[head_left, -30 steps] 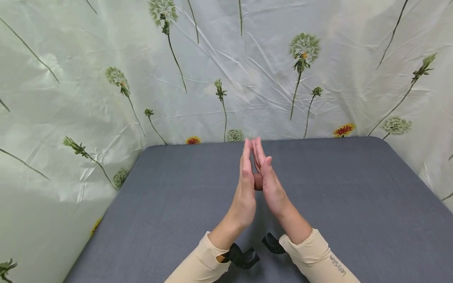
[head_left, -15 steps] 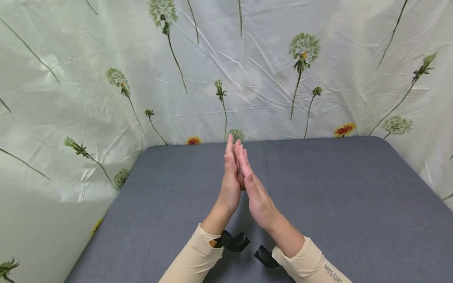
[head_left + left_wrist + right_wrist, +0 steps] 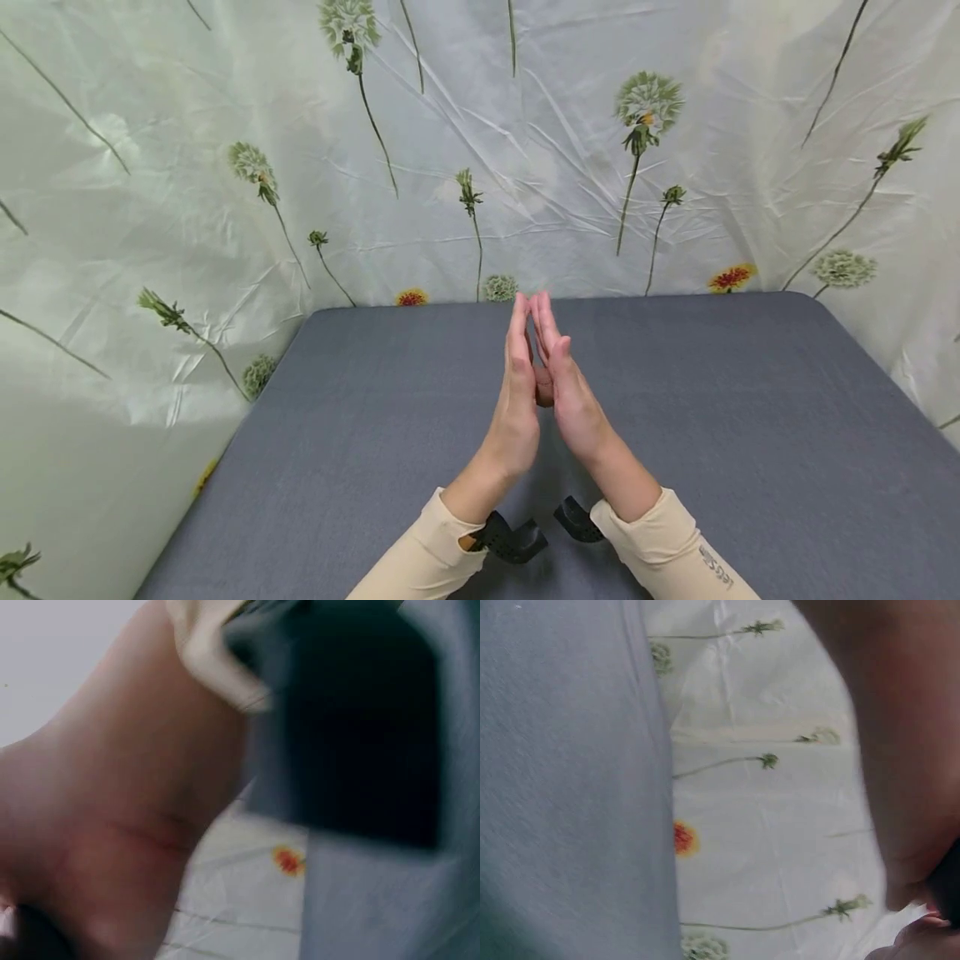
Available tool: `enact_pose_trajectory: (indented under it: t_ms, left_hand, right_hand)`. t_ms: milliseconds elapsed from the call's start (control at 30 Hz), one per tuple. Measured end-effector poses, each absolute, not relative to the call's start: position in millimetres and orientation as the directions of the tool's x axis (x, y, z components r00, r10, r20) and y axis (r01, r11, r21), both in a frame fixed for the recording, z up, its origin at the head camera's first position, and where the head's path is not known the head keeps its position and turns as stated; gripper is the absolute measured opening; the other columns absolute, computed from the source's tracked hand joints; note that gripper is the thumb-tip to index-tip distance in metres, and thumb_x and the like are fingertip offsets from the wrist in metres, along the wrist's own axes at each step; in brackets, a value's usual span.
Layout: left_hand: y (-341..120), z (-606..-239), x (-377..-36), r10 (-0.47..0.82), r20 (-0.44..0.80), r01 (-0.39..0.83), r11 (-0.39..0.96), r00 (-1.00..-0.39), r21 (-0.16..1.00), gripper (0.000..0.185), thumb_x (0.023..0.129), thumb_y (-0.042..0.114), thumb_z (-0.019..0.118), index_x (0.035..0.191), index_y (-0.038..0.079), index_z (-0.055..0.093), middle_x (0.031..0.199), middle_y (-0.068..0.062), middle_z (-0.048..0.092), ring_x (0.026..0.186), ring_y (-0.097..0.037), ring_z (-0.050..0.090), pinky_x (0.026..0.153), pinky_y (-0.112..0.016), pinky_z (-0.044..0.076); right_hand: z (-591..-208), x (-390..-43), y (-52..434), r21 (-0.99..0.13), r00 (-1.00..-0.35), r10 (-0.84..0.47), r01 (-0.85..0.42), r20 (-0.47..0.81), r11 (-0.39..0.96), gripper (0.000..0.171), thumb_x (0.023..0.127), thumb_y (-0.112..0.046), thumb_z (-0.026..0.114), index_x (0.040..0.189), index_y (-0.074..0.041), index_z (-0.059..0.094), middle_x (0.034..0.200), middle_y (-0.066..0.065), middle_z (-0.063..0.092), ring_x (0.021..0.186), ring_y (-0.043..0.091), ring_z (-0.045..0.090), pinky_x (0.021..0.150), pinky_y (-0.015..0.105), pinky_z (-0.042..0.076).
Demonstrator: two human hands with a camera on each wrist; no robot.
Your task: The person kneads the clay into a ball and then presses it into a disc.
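Note:
Above the middle of the grey table (image 3: 750, 417), my left hand (image 3: 517, 392) and right hand (image 3: 572, 390) stand palm to palm with straight fingers pointing away from me. A small reddish-brown lump (image 3: 545, 388) shows in the gap between the palms, and both hands press on it. Most of the lump is hidden. The left wrist view is blurred and shows only the heel of the left hand (image 3: 112, 825). In the right wrist view, only the edge of the right hand (image 3: 907, 750) shows against the backdrop.
A crinkled pale backdrop (image 3: 525, 167) printed with dandelions and red flowers rises close behind the table and along its left and right sides. Black wrist camera mounts (image 3: 517, 540) sit under both cream sleeves.
The pressed hands swung left half a second ago, with the right palm sliding back along the left. They are now back at the middle, fingertips level again.

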State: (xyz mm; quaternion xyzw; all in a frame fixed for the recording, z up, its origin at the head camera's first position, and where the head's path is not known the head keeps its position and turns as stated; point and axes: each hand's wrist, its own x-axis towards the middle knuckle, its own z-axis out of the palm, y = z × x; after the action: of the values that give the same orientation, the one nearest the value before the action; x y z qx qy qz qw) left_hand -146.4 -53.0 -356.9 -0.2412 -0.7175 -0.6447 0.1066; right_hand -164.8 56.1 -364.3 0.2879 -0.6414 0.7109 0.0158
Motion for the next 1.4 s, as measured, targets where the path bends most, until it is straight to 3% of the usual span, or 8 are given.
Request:
enact_pose_trajectory:
  t_ms: [100, 200, 300, 600, 833, 1000, 1300, 1400]
  left_hand:
    - [-62.2, -351.0, -150.7, 0.159, 0.464, 0.473, 0.021, -0.872, 0.881, 0.094, 0.101, 0.086, 0.007, 0.174, 0.028, -0.005, 0.182, 0.006, 0.000, 0.124, -0.014, 0.053, 0.102, -0.036, 0.046]
    - [-73.0, -347.6, -160.8, 0.113, 0.452, 0.451, -0.037, -0.885, 0.892, 0.105, 0.095, 0.094, 0.012, 0.174, 0.027, -0.006, 0.182, 0.006, 0.001, 0.145, -0.018, 0.046, 0.118, -0.044, 0.040]
    - [-80.7, -348.0, -169.9, 0.085, 0.414, 0.406, -0.101, -0.906, 0.908, 0.110, 0.092, 0.097, 0.016, 0.174, 0.028, -0.007, 0.182, 0.006, 0.003, 0.170, -0.019, 0.003, 0.134, -0.060, 0.010]
    - [-61.5, -364.2, -165.8, 0.203, 0.356, 0.336, -0.130, -0.912, 0.933, 0.107, 0.094, 0.094, 0.011, 0.174, 0.025, -0.010, 0.183, -0.001, 0.001, 0.170, -0.019, -0.001, 0.136, -0.058, 0.004]
    - [-57.7, -351.2, -152.8, 0.183, 0.462, 0.452, -0.096, -0.868, 0.887, 0.106, 0.096, 0.092, 0.009, 0.173, 0.023, -0.011, 0.182, 0.003, -0.004, 0.170, -0.018, -0.007, 0.134, -0.061, -0.005]
    - [-73.3, -341.0, -159.4, 0.105, 0.518, 0.508, -0.104, -0.849, 0.855, 0.109, 0.095, 0.094, 0.010, 0.173, 0.021, -0.012, 0.183, -0.001, 0.000, 0.170, -0.022, -0.004, 0.136, -0.058, -0.001]
    - [-75.8, -358.4, -177.1, 0.115, 0.369, 0.350, -0.155, -0.922, 0.924, 0.112, 0.091, 0.097, 0.015, 0.174, 0.024, -0.007, 0.182, -0.006, 0.006, 0.170, -0.024, 0.006, 0.136, -0.055, 0.009]
    - [-65.1, -364.1, -170.2, 0.175, 0.358, 0.338, -0.131, -0.917, 0.932, 0.108, 0.094, 0.094, 0.014, 0.174, 0.024, -0.007, 0.182, -0.008, 0.007, 0.170, -0.024, 0.005, 0.137, -0.055, 0.006]
  right_hand:
    - [-369.6, -161.7, 45.9, -0.911, -0.828, -0.382, -0.380, 0.411, -0.159, 0.088, 0.109, -0.071, 0.004, 0.173, -0.012, -0.007, 0.183, 0.002, -0.005, 0.169, 0.025, -0.005, 0.132, 0.023, 0.011]
    - [-373.2, -154.1, 35.5, -0.905, -0.805, -0.413, -0.390, 0.425, -0.171, 0.087, 0.110, -0.068, 0.001, 0.172, -0.008, -0.004, 0.183, 0.003, -0.007, 0.169, 0.027, -0.008, 0.133, 0.024, 0.008]
    - [-371.8, -145.7, 30.6, -0.895, -0.780, -0.438, -0.396, 0.447, -0.208, 0.089, 0.109, -0.069, -0.001, 0.172, -0.006, -0.001, 0.183, 0.004, -0.007, 0.169, 0.027, -0.011, 0.134, 0.029, 0.003]
    - [-354.9, -150.8, 50.7, -0.862, -0.781, -0.372, -0.418, 0.503, -0.288, 0.093, 0.105, -0.076, 0.001, 0.173, -0.013, -0.004, 0.183, 0.004, -0.002, 0.170, 0.022, -0.006, 0.129, 0.012, 0.007]
    - [-365.6, -162.3, 54.5, -0.914, -0.837, -0.376, -0.324, 0.397, -0.244, 0.096, 0.102, -0.080, 0.000, 0.173, -0.016, -0.009, 0.183, -0.001, -0.002, 0.170, 0.023, -0.003, 0.135, 0.054, -0.002]
    - [-372.6, -157.1, 37.7, -0.924, -0.829, -0.409, -0.320, 0.380, -0.210, 0.093, 0.105, -0.075, 0.000, 0.173, -0.012, -0.007, 0.183, 0.004, -0.002, 0.170, 0.026, -0.006, 0.133, 0.063, -0.004]
    - [-365.1, -144.7, 31.0, -0.867, -0.795, -0.347, -0.463, 0.498, -0.183, 0.086, 0.111, -0.066, 0.002, 0.173, -0.007, -0.001, 0.182, 0.011, 0.004, 0.170, 0.027, -0.002, 0.129, 0.014, 0.007]
    - [-359.0, -150.4, 42.8, -0.860, -0.805, -0.304, -0.459, 0.509, -0.223, 0.090, 0.108, -0.073, 0.005, 0.173, -0.011, -0.004, 0.183, 0.009, 0.006, 0.170, 0.025, 0.001, 0.133, 0.025, 0.004]
